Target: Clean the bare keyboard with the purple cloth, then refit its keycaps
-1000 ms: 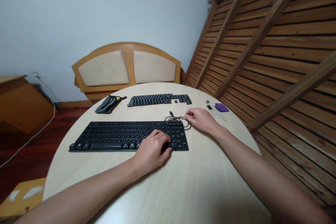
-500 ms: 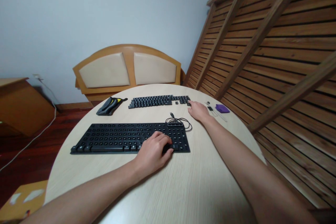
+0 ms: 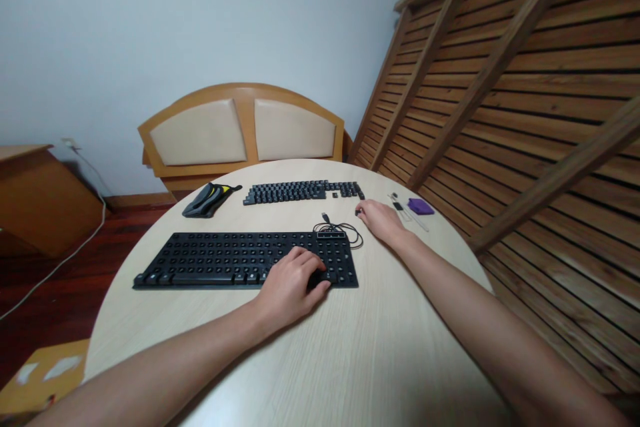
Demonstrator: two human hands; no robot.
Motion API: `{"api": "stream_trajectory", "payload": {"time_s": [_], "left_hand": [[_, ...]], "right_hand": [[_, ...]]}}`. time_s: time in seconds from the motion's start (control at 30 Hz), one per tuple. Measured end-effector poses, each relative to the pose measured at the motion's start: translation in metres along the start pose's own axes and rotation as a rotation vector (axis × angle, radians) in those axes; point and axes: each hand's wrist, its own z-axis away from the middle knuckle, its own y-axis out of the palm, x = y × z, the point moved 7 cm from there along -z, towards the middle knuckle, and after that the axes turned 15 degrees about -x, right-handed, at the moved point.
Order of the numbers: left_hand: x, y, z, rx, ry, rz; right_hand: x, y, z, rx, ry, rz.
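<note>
A black keyboard (image 3: 200,260) with most of its keycaps off lies on the round table, its bare switch mounts showing. My left hand (image 3: 293,280) rests on its lower right part, fingers curled down onto it and the thumb at the near edge; the fingertips are partly hidden. Beyond it, rows of loose black keycaps (image 3: 287,192) are laid out in keyboard order. My right hand (image 3: 379,219) is closed in a pinch on a small dark keycap (image 3: 358,211), just nearer than the right end of those rows.
A coiled USB cable (image 3: 356,233) lies behind the keyboard's right end. A black, grey and yellow pouch (image 3: 207,201) is at the table's left. Small metal tools (image 3: 401,207) and a purple cloth (image 3: 421,206) sit right of my right hand. A slatted wooden frame (image 3: 500,113) leans at the right.
My right hand has drawn back slightly from the right end of the keycap rows, with a keycap in its fingertips. My left hand stays on the keyboard.
</note>
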Motion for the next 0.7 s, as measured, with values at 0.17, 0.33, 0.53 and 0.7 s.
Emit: {"api": "stream_trajectory", "payload": {"time_s": [0.17, 0.33, 0.53, 0.7], "left_hand": [[-0.006, 0.001, -0.001, -0.004, 0.060, -0.017], [-0.008, 0.004, -0.002, 0.029, 0.081, -0.044], [-0.006, -0.001, -0.004, 0.057, 0.055, -0.078], [0.000, -0.006, -0.006, 0.070, 0.028, -0.165]], "right_hand": [[0.007, -0.015, 0.026, -0.003, -0.008, -0.065], [0.022, -0.033, 0.049, -0.002, -0.036, -0.436], [0.062, -0.054, 0.068, 0.212, -0.166, -0.854], [0.085, -0.059, 0.078, 0.317, -0.261, -0.906]]}}
